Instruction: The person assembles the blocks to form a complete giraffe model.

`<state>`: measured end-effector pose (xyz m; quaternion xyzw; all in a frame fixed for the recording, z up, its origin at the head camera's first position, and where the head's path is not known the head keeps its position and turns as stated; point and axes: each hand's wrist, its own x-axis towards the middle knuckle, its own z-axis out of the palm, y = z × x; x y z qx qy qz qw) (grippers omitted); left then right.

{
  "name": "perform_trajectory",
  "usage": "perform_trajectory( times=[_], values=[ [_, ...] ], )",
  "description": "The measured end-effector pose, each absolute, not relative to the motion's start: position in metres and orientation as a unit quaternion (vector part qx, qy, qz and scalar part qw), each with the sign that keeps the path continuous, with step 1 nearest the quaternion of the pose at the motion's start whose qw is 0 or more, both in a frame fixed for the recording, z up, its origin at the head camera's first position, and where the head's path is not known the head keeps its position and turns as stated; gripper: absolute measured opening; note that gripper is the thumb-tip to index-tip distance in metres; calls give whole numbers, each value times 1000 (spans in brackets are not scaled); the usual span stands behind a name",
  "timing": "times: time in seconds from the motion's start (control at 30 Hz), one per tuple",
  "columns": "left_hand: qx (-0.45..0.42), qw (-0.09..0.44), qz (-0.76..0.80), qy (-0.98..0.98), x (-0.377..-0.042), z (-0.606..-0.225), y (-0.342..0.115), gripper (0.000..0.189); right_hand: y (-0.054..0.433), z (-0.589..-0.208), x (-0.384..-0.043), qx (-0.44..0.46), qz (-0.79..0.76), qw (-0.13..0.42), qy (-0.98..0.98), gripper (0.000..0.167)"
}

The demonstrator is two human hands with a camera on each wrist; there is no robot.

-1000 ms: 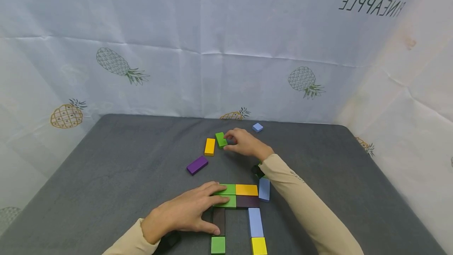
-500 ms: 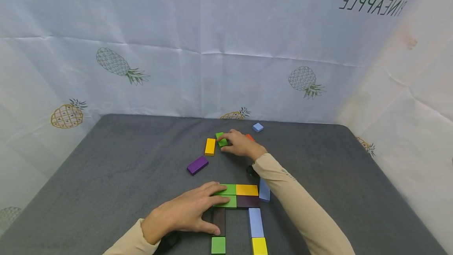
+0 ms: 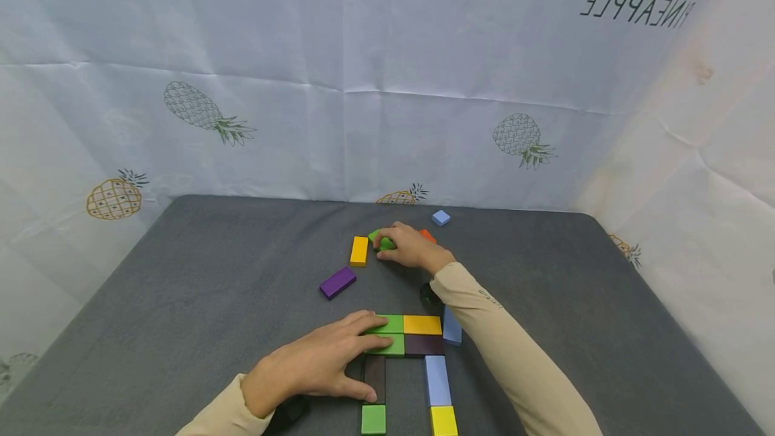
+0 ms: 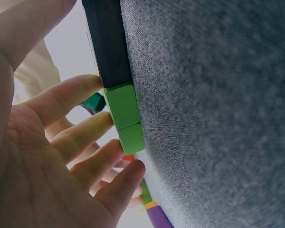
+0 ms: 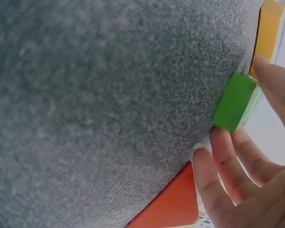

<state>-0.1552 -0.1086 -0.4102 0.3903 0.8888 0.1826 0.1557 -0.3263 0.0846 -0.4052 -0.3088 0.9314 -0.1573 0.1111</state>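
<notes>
In the head view my left hand (image 3: 321, 358) rests its spread fingers on the two green blocks (image 3: 395, 345) of a flat block layout. Its thumb touches the dark block (image 3: 375, 375). The left wrist view shows those fingertips along the green blocks' edge (image 4: 123, 107). Farther back, my right hand (image 3: 412, 247) has its fingers and thumb curled round a loose green block (image 3: 385, 243), which is partly hidden. Seen from the right wrist, the green block (image 5: 235, 102) lies on the cloth between fingertips and thumb, beside a yellow-orange block (image 5: 268, 35).
Loose on the grey table (image 3: 212, 288) lie an orange-yellow block (image 3: 359, 251), a purple block (image 3: 338, 282), a light blue block (image 3: 440, 218) and a red-orange block (image 3: 427, 235). The layout also holds orange (image 3: 422, 325), light blue (image 3: 437, 381) and yellow blocks (image 3: 444, 420).
My right hand has moved slightly left onto the loose green block, which has turned a little under its fingers. The red-orange block has come into sight. My left hand has stayed put.
</notes>
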Motion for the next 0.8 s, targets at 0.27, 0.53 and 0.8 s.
perform_trajectory(
  times=[0.27,0.53,0.8],
  values=[
    [394,149,180,889,-155,-411,-109,69,87,-402,-325,-302,-154,123,933,6],
    [396,147,181,888,-156,-411,-110,70,86,-401,-324,-315,-130,126,932,42],
    [402,144,182,886,-156,-411,-110,69,88,-399,-322,-324,-120,123,931,41]
  ],
)
